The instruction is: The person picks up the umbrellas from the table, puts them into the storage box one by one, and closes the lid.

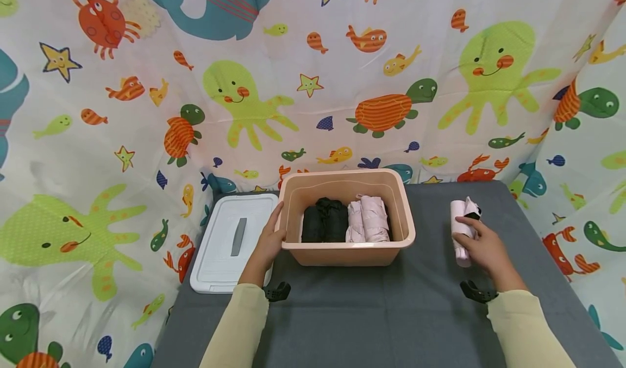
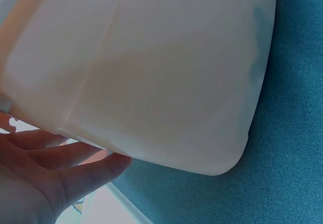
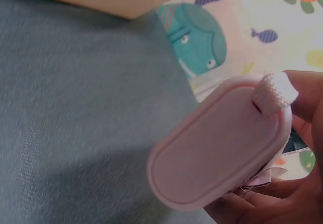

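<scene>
My right hand grips a pink folding umbrella over the right part of the table. In the right wrist view, the umbrella's flat oval handle end faces the camera, with a short woven strap at one corner. My left hand touches the left side of a peach plastic bin, its fingers fairly straight along the wall. Inside the bin, black rolled bundles lie on the left and pink rolled bundles on the right.
A white lid with a grey handle lies left of the bin. Dark grey cloth covers the table. A curtain printed with sea animals hangs behind the table and at both sides.
</scene>
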Demonstrator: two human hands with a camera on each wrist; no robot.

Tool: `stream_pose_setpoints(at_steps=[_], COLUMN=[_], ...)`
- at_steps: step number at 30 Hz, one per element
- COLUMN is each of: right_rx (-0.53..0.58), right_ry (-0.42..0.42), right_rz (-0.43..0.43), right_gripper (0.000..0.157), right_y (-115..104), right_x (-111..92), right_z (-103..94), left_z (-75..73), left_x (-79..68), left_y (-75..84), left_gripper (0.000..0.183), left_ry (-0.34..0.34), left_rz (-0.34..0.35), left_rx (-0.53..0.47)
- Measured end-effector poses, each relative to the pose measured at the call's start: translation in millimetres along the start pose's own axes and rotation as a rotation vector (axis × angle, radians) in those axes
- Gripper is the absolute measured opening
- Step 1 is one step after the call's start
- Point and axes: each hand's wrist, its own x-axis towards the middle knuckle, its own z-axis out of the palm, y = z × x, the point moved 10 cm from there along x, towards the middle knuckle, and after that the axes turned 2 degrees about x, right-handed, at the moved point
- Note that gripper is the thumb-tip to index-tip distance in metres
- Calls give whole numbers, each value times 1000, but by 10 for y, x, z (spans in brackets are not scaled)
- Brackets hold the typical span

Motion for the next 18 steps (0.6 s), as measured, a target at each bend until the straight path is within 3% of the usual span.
stream_pose_setpoints(at_steps=[11, 15, 18], right_rx=[113, 141, 155], right_ry=[-1, -9, -14], right_rz=[-74, -91, -95], right_gripper=[67, 67, 68], right_y=[-368, -498, -585], right_x=[-73, -98, -104], right_z=[18, 12, 5], left_z=[19, 23, 22], left_x=[-282, -283, -169], left_y=[326, 326, 182], left_gripper=[82, 82, 83], left_ry=[-10, -17, -18], left_rz=[21, 17, 15], left_rx=[39, 25, 0])
